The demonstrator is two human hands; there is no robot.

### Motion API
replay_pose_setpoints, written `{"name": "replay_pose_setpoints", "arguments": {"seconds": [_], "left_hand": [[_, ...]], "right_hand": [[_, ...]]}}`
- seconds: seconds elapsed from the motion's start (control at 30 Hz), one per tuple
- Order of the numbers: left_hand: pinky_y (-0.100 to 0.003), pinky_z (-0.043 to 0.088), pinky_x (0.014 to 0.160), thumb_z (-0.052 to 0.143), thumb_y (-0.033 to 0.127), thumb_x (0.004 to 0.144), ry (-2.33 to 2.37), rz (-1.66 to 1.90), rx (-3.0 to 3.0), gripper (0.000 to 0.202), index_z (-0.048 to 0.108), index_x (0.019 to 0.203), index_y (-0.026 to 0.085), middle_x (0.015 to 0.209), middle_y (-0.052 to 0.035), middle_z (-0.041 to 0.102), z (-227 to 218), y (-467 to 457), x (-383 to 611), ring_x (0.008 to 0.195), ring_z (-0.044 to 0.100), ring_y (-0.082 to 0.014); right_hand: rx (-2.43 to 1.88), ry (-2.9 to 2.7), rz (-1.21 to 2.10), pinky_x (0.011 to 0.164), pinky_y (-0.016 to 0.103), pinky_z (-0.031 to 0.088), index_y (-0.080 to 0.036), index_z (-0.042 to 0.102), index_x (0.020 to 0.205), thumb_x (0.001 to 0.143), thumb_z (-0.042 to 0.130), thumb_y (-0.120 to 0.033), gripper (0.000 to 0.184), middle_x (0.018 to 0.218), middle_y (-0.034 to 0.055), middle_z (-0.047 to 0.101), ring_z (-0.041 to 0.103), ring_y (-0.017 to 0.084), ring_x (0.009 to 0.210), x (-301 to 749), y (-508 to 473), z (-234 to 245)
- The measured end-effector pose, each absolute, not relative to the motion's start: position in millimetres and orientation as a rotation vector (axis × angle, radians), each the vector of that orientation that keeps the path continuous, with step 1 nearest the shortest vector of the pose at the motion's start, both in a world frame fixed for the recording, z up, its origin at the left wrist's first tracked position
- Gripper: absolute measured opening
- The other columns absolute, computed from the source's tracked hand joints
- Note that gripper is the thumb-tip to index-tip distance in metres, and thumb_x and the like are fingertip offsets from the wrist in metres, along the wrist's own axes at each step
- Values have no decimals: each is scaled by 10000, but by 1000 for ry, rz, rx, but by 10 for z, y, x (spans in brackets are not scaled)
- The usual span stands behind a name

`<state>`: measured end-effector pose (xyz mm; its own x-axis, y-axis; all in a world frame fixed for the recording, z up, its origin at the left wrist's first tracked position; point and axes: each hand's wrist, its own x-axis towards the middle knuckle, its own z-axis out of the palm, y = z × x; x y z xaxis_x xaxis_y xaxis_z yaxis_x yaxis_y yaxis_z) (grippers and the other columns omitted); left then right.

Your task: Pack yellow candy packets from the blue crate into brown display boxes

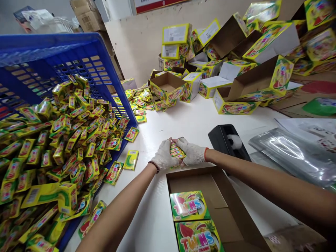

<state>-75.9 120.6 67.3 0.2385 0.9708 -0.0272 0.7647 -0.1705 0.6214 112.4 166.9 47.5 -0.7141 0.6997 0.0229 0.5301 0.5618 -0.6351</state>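
Both of my hands wear white knitted gloves with bare fingertips. My left hand (165, 154) and my right hand (193, 151) close from either side around a row of small yellow-green candy boxes (177, 151) on the white table. The fingers partly hide the row. Just in front of me lies an open brown cardboard tray (217, 196). Two flat boxes printed "TWINS" (190, 205) rest along its left side. Left of my hands, a few loose candy boxes (131, 160) lie on the table.
A tilted blue plastic crate (115, 73) at left spills over with small candy boxes (78, 140). A black tape dispenser (223, 134) stands beside my right forearm. Clear plastic sheets (286, 154) lie at right. Open display boxes (168, 85) are heaped at the back.
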Motion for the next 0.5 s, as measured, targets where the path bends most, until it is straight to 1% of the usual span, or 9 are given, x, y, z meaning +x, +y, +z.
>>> {"name": "replay_pose_setpoints", "arguments": {"seconds": [0.1, 0.2, 0.27, 0.3, 0.33, 0.4, 0.43, 0.47, 0.5], "left_hand": [[-431, 365, 1166, 830, 394, 602, 1544, 543, 1998, 1045, 323, 1466, 94, 1461, -203, 433, 648, 1235, -754, 1379, 437, -326], [-427, 376, 1160, 834, 359, 602, 1521, 484, 1944, 1092, 269, 1499, 95, 1472, -202, 433, 749, 1274, -759, 1361, 461, -319], [-450, 375, 1157, 837, 328, 604, 1599, 485, 1909, 1091, 263, 1499, 80, 1469, -215, 436, 898, 1234, -756, 1353, 465, -333], [-462, 369, 1158, 824, 316, 628, 1661, 546, 1912, 1030, 297, 1480, 79, 1458, -214, 448, 994, 1169, -752, 1355, 459, -338], [-466, 373, 1150, 790, 314, 681, 1716, 656, 1933, 902, 358, 1441, 90, 1430, -201, 477, 1100, 1065, -746, 1346, 465, -330], [-439, 420, 1099, 639, 314, 843, 1747, 953, 2007, 473, 521, 1269, 145, 1291, -141, 576, 1316, 739, -723, 1264, 525, -275], [-402, 479, 1015, 524, 311, 924, 1693, 1056, 2060, 249, 586, 1123, 174, 1153, -104, 625, 1408, 527, -700, 1131, 589, -233], [-374, 511, 932, 453, 314, 962, 1638, 1060, 2113, 197, 610, 959, 195, 1008, -71, 639, 1480, 296, -667, 997, 614, -206], [-356, 527, 856, 436, 310, 968, 1620, 1019, 2143, 239, 593, 820, 206, 877, -48, 622, 1523, 59, -620, 878, 610, -191]], "right_hand": [[-990, -2547, 842, 1139, 491, 349, -151, 421, 1404, 458, 854, -249, 1045, 1402, 182, 376, 426, 368, 1345, 1057, 1697, 595], [-1058, -2448, 984, 1071, 506, 421, -146, 562, 1200, 425, 856, -232, 834, 1247, 149, 514, 552, 362, 1172, 1001, 1685, 760], [-1128, -2337, 1042, 1039, 528, 437, -160, 596, 1108, 414, 853, -219, 742, 1164, 134, 560, 586, 360, 1083, 996, 1665, 875], [-1161, -2283, 1039, 1036, 541, 433, -164, 593, 1099, 420, 852, -225, 730, 1156, 138, 568, 583, 367, 1080, 1012, 1649, 939], [-1186, -2224, 1042, 1027, 545, 439, -168, 578, 1118, 441, 849, -242, 733, 1158, 142, 575, 582, 367, 1081, 1043, 1627, 1012], [-1198, -2092, 1124, 963, 518, 492, -186, 532, 1179, 524, 830, -317, 731, 1150, 130, 606, 609, 333, 1043, 1148, 1546, 1192], [-1173, -2021, 1210, 909, 484, 526, -196, 513, 1199, 578, 808, -366, 708, 1129, 117, 631, 631, 305, 1003, 1216, 1479, 1296], [-1123, -1939, 1336, 856, 444, 550, -204, 508, 1206, 628, 781, -410, 672, 1102, 101, 657, 650, 277, 961, 1288, 1393, 1403], [-1058, -1856, 1475, 809, 402, 562, -208, 521, 1195, 664, 757, -452, 630, 1074, 87, 680, 666, 250, 920, 1359, 1288, 1505]]}}
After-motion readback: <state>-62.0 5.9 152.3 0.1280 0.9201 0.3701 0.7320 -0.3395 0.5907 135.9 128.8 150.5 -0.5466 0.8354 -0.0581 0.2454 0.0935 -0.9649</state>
